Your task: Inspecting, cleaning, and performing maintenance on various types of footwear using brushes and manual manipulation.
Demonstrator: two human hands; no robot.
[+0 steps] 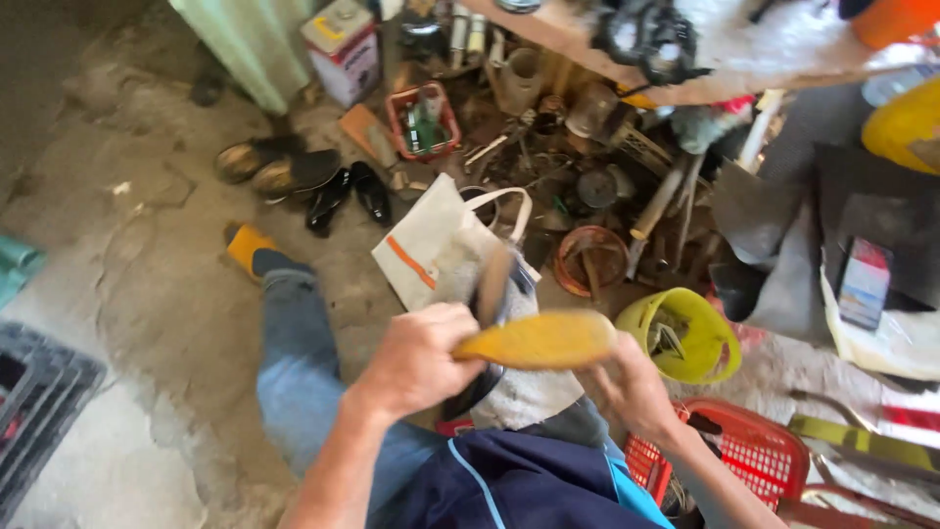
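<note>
My left hand [416, 358] grips the near end of a yellow wooden-backed brush [539, 340] held flat across my lap. Under the brush, my right hand [627, 387] holds a dark shoe [494, 294] wrapped in a grey cloth [524, 387]; the fingers are tucked under the cloth. The brush lies over the shoe, touching it. My leg in blue jeans [294, 362] stretches out to the left, ending in a yellow-toed slipper [245, 245].
A white bag [421, 245] with an orange stripe lies on the floor ahead. A yellow bucket [720, 338], a red basket [759, 451], black shoes [348, 196], a red crate [423, 120] and scattered tools crowd the floor under a wooden bench [587, 44].
</note>
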